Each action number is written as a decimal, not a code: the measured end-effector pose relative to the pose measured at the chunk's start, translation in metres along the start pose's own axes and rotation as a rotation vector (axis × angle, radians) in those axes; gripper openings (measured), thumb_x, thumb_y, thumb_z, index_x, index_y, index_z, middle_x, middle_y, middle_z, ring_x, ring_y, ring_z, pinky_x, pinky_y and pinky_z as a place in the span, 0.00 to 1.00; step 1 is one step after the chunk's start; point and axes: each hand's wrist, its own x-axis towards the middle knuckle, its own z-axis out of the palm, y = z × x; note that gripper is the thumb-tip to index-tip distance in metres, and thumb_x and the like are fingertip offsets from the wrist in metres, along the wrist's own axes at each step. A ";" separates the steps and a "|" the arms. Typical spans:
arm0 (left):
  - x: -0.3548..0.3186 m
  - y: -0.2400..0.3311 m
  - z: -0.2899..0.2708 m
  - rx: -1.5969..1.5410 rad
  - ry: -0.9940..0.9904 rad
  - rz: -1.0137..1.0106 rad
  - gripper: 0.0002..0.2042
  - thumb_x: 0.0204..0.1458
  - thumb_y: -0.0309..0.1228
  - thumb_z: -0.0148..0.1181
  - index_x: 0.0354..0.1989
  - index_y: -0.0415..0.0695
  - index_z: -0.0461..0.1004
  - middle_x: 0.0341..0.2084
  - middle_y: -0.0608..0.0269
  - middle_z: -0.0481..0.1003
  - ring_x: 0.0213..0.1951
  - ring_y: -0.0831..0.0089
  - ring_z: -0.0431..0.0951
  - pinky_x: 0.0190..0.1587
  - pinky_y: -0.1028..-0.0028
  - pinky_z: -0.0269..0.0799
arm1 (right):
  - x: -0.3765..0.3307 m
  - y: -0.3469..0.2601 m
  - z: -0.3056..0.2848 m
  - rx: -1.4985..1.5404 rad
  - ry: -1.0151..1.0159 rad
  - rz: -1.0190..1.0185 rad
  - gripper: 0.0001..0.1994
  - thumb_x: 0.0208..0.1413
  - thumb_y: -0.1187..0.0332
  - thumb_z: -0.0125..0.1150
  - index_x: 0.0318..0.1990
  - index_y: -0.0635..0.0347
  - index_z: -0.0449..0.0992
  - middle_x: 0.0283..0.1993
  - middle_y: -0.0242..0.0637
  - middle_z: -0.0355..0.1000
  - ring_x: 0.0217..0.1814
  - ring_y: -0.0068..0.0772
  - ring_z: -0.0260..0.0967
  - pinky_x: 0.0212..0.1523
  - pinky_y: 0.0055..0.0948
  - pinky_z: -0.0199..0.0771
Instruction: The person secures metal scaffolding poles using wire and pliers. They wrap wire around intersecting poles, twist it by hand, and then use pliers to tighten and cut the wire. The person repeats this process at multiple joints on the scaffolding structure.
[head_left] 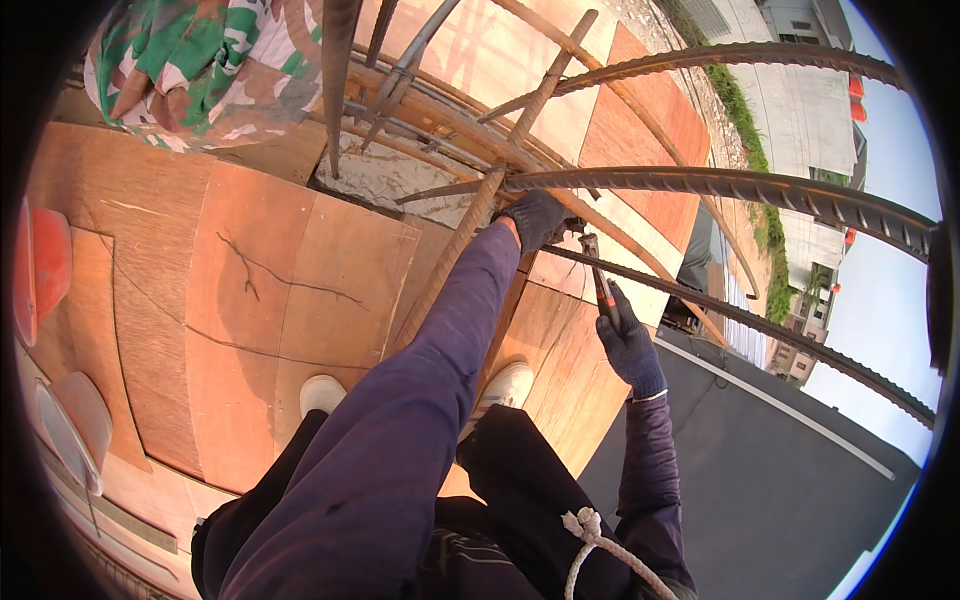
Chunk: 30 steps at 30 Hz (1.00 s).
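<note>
My right hand (632, 350), in a dark knit glove, is closed round the handles of a pair of end-cutting pincers (604, 295) with orange-red grips. The metal head of the pincers points up toward the steel bars. My left hand (537, 218), also in a dark glove, reaches in among the crossing bars, just under a thick ribbed rebar (720, 182). Its fingers curl inward and are partly hidden, so what they hold cannot be made out. Close to that hand a rusty slanting bar (465, 240) crosses the others.
Plywood panels (240, 330) lie underfoot, with a bent wire (290, 280) on them. Long rebars arch across the upper right. At the right, a dark grey surface (740, 450) lies past the plywood's edge. Camouflage cloth (215, 75) is at upper left; a red rounded object (50, 265) is below it.
</note>
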 end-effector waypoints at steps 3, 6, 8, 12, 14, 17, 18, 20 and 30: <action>0.008 -0.010 0.000 -0.220 0.033 -0.103 0.12 0.66 0.32 0.55 0.45 0.35 0.80 0.30 0.53 0.82 0.29 0.72 0.82 0.27 0.68 0.76 | -0.002 -0.004 -0.001 -0.035 -0.003 0.015 0.30 0.73 0.64 0.58 0.78 0.57 0.58 0.75 0.51 0.66 0.76 0.44 0.64 0.72 0.37 0.64; 0.021 -0.026 -0.003 -0.045 0.036 -0.015 0.13 0.66 0.33 0.56 0.46 0.35 0.80 0.31 0.52 0.82 0.30 0.70 0.83 0.29 0.67 0.77 | -0.005 -0.003 0.000 -0.053 -0.001 0.039 0.31 0.73 0.64 0.58 0.78 0.59 0.57 0.76 0.52 0.64 0.78 0.46 0.63 0.73 0.38 0.63; 0.031 -0.036 -0.006 0.367 0.053 0.111 0.14 0.65 0.35 0.58 0.46 0.36 0.80 0.32 0.53 0.83 0.31 0.68 0.83 0.31 0.65 0.78 | -0.005 -0.001 0.002 -0.075 0.024 -0.032 0.31 0.73 0.64 0.58 0.78 0.60 0.57 0.75 0.52 0.65 0.78 0.44 0.62 0.73 0.38 0.63; 0.038 -0.044 -0.008 0.319 0.034 0.045 0.14 0.65 0.37 0.60 0.47 0.39 0.82 0.34 0.54 0.84 0.33 0.64 0.84 0.33 0.63 0.78 | -0.003 -0.003 0.008 -0.147 0.066 -0.069 0.31 0.69 0.66 0.60 0.77 0.56 0.59 0.64 0.58 0.72 0.65 0.53 0.75 0.61 0.42 0.75; 0.030 -0.040 -0.010 0.354 0.020 0.161 0.13 0.65 0.37 0.61 0.46 0.40 0.83 0.33 0.55 0.84 0.33 0.65 0.84 0.33 0.63 0.77 | -0.004 -0.013 0.010 -0.159 0.070 -0.077 0.31 0.69 0.65 0.60 0.77 0.56 0.59 0.60 0.58 0.75 0.61 0.54 0.77 0.60 0.44 0.75; 0.010 -0.020 -0.011 0.650 0.032 0.364 0.12 0.63 0.36 0.62 0.44 0.41 0.84 0.31 0.57 0.83 0.32 0.67 0.82 0.33 0.65 0.76 | -0.015 -0.039 0.004 -0.004 -0.065 0.270 0.31 0.70 0.63 0.59 0.77 0.55 0.59 0.47 0.48 0.76 0.46 0.42 0.78 0.48 0.38 0.79; 0.002 -0.012 -0.010 0.524 0.030 0.314 0.11 0.62 0.36 0.63 0.43 0.41 0.84 0.31 0.58 0.83 0.31 0.68 0.82 0.33 0.65 0.76 | -0.019 -0.050 0.001 0.050 -0.096 0.283 0.31 0.71 0.62 0.59 0.77 0.55 0.58 0.43 0.44 0.75 0.40 0.37 0.77 0.42 0.35 0.79; -0.013 0.002 -0.007 0.376 -0.005 0.225 0.11 0.61 0.35 0.64 0.41 0.41 0.84 0.30 0.59 0.83 0.31 0.69 0.81 0.34 0.67 0.76 | -0.026 -0.070 -0.008 0.194 -0.193 0.448 0.31 0.72 0.61 0.57 0.78 0.55 0.56 0.33 0.33 0.69 0.23 0.20 0.69 0.27 0.27 0.77; -0.029 0.020 0.002 0.442 0.118 0.272 0.14 0.57 0.39 0.66 0.39 0.40 0.83 0.30 0.53 0.82 0.33 0.63 0.82 0.40 0.62 0.76 | -0.038 -0.099 -0.032 1.133 -0.327 0.657 0.25 0.73 0.58 0.57 0.72 0.51 0.61 0.43 0.41 0.72 0.37 0.35 0.74 0.33 0.37 0.78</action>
